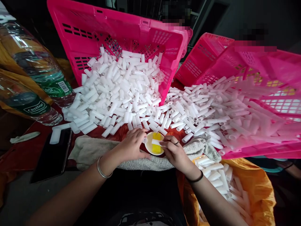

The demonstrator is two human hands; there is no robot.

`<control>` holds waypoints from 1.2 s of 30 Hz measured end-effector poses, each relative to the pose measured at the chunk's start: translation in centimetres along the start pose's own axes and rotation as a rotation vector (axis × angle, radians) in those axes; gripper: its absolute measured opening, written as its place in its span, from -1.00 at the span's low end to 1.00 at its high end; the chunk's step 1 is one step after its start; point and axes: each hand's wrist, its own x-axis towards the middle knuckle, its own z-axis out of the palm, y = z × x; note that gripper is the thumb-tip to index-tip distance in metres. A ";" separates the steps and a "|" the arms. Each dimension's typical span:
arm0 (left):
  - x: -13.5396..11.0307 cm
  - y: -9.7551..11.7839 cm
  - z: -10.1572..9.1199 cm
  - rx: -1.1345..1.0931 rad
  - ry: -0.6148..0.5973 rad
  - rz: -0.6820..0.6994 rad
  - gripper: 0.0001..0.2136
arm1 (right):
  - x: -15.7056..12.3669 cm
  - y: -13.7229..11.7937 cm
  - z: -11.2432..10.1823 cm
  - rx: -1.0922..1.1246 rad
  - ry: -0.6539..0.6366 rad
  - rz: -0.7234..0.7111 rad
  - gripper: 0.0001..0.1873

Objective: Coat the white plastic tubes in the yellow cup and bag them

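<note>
My left hand [133, 145] is curled around a short white plastic tube [145, 140], with one end of it showing past the fingers and the thumb set apart below. Between the thumb and fingers of my right hand [174, 152] is a small flat white strip [155, 142]. That strip lies over a yellow pad [156, 148] in a small round white dish [148, 148]; whether it touches the pad I cannot tell. A grey towel [94, 150] lies under and beside both hands. Just beyond them spreads a heap of white tubes [117, 91].
Pink baskets, one at the back [122, 20] and one at the right [256, 153], lie tipped with tubes spilling out. An orange sack [261, 188] of tubes stands at lower right. Left are water bottles [55, 84] and a black phone [53, 160].
</note>
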 end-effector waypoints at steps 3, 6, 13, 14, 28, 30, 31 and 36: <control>1.4 0.1 0.7 0.038 -0.032 -0.010 -0.18 | -0.4 0.4 0.2 0.137 0.027 0.158 -0.74; 2.3 0.4 0.8 0.046 -0.079 -0.034 -0.19 | -0.6 0.6 0.0 0.183 0.038 0.305 -0.75; 3.0 0.9 0.8 0.073 -0.090 -0.033 -0.16 | -0.4 0.0 -1.5 0.120 0.003 0.354 -0.70; 3.1 1.0 0.9 0.083 -0.092 -0.037 -0.15 | -0.3 0.0 -1.8 0.114 -0.029 0.372 -0.68; 3.5 0.3 0.8 0.044 -0.138 -0.007 -0.28 | -0.2 0.8 -2.1 0.032 -0.061 0.115 -0.82; 3.4 0.3 0.7 0.035 -0.138 -0.007 -0.29 | -0.3 0.7 -2.0 0.088 -0.070 0.149 -0.85; 3.4 0.3 0.7 0.032 -0.135 -0.009 -0.29 | -0.3 0.6 -2.0 0.129 -0.075 0.201 -0.84; 3.3 0.3 0.7 0.023 -0.140 -0.024 -0.26 | -0.9 0.0 -1.2 0.150 -0.046 0.336 -0.80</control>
